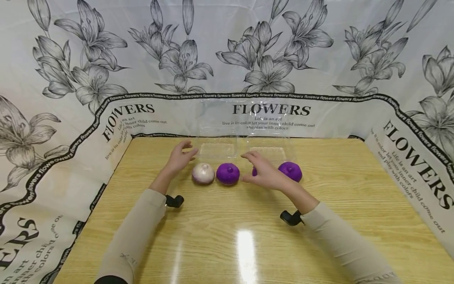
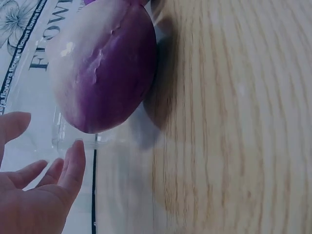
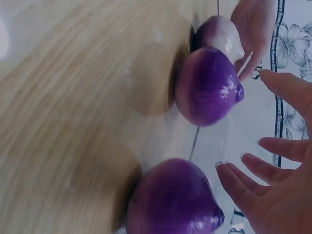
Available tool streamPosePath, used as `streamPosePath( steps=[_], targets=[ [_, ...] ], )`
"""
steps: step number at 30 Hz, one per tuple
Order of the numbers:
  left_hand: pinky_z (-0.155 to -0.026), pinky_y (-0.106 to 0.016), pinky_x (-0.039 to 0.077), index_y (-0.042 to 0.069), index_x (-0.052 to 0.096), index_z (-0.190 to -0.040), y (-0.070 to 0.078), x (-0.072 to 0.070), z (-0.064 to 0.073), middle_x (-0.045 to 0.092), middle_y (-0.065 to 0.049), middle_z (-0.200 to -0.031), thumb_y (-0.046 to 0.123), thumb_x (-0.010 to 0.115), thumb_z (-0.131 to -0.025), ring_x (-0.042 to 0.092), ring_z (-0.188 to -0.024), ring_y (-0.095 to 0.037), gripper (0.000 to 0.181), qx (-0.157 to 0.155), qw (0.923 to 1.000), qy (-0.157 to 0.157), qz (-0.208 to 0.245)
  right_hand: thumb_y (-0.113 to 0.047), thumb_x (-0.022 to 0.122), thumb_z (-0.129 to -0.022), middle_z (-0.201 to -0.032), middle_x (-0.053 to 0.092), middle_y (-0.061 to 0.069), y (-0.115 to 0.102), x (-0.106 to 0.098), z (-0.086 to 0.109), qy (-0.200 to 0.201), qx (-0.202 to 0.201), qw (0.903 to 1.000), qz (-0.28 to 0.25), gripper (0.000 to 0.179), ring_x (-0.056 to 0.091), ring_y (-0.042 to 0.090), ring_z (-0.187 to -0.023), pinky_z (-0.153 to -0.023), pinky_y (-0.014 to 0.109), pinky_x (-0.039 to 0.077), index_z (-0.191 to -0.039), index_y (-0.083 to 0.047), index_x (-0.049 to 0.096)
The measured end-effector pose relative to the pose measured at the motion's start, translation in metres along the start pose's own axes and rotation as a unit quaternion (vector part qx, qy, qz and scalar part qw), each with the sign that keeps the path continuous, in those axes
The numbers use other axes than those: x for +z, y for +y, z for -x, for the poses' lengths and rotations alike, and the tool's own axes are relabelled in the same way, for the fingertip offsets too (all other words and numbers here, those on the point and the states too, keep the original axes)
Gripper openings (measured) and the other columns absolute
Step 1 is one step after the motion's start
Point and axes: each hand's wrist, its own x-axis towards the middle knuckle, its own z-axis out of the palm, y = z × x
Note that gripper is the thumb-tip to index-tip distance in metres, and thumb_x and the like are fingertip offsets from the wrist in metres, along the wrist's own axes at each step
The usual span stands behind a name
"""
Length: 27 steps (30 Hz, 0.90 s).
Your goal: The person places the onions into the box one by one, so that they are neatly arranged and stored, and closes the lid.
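A row of onions lies on the wooden table. The leftmost is a white-and-purple onion [image 1: 203, 174], with a deep purple onion [image 1: 228, 174] close beside it. Another purple onion [image 1: 254, 171] is mostly hidden behind my right hand [image 1: 264, 172], and one more purple onion [image 1: 291, 171] sits to its right. My left hand [image 1: 180, 157] hovers just left of the pale onion, fingers loosely bent and holding nothing. Over the right part of the row, the right hand has its thumb and fingers spread apart. In the right wrist view its fingers stand clear of the nearest onion [image 3: 173, 200].
Behind the onions stand two clear plastic boxes, one on the left [image 1: 217, 150] and one on the right [image 1: 271, 150], their transparent lids raised against the cloth. A flower-printed cloth [image 1: 184, 114] walls the table [image 1: 213, 228] at the back and sides.
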Motion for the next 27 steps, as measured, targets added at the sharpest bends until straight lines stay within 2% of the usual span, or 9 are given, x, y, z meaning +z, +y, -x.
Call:
streamPosePath(
  steps=[4,9,15,22,27],
  targets=[
    [-0.101,-0.038,0.059,-0.008,0.031,-0.154,0.000,0.004,-0.003,0.040,-0.027,-0.149,0.013,0.060,-0.104,0.053,-0.129,-0.042,0.061,-0.021,0.9991,0.010,0.036,-0.030,0.081,-0.088,-0.147,0.046,0.025,-0.004,0.012,-0.005,-0.010,-0.003,0.9999,-0.005,0.078,0.052,0.043,-0.130,-0.112,0.058,0.047,-0.149,0.003,0.045],
    [-0.098,-0.035,0.060,-0.009,0.033,-0.153,0.001,0.008,-0.006,0.042,-0.026,-0.146,0.009,0.057,-0.105,0.054,-0.127,-0.040,0.057,-0.041,0.9969,0.021,0.064,-0.031,0.081,-0.089,-0.148,0.045,0.026,-0.006,0.024,-0.012,-0.018,0.014,0.9997,-0.007,0.078,0.048,0.043,-0.135,-0.117,0.058,0.042,-0.148,0.004,0.045],
    [-0.098,-0.033,0.061,-0.012,0.036,-0.150,0.002,0.012,-0.009,0.043,-0.028,-0.145,0.002,0.053,-0.105,0.052,-0.127,-0.039,0.050,-0.068,0.9912,0.034,0.108,-0.031,0.083,-0.086,-0.144,0.048,0.029,-0.007,0.036,-0.020,-0.010,0.024,0.9997,-0.001,0.080,0.050,0.043,-0.132,-0.115,0.057,0.045,-0.146,0.006,0.047],
    [-0.098,-0.031,0.060,-0.013,0.041,-0.147,0.002,0.012,-0.011,0.047,-0.027,-0.139,0.001,0.053,-0.105,0.053,-0.126,-0.038,0.046,-0.090,0.9868,0.044,0.128,-0.032,0.083,-0.086,-0.145,0.049,0.027,-0.007,0.047,-0.025,-0.008,0.054,0.9985,-0.011,0.080,0.052,0.042,-0.130,-0.112,0.056,0.047,-0.148,0.004,0.046],
    [-0.095,-0.028,0.061,-0.014,0.042,-0.146,0.001,0.013,-0.011,0.049,-0.022,-0.128,0.000,0.053,-0.104,0.054,-0.119,-0.035,0.045,-0.093,0.9853,0.043,0.137,-0.033,0.083,-0.087,-0.142,0.051,0.026,-0.008,0.052,-0.028,-0.002,0.067,0.9976,-0.016,0.079,0.054,0.041,-0.127,-0.110,0.056,0.049,-0.147,0.003,0.047]
  ],
)
